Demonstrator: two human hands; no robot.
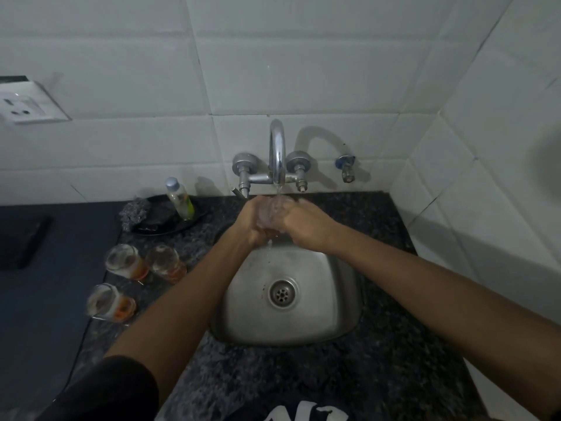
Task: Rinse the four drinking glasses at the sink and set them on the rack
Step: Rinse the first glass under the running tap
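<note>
- Under the running tap [277,153], over the far edge of the sink [334,323], I hold one glass [271,212] — my left hand [253,221] and right hand [303,224] both curl round its sides.
- Wet, it will likely be slick and breakable, so I'd grip the wall low, not the rim.
- Three more glasses [126,261] wait on the counter [379,375] to the left — no rack in view.

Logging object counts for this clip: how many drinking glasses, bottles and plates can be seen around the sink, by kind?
Clear drinking glasses with orange bases: 4, namely three on the counter and one held under the tap by the left hand and right hand
Clear plastic bottle with a grey cap: 1
Black round plate: 1
Total: 6
</note>
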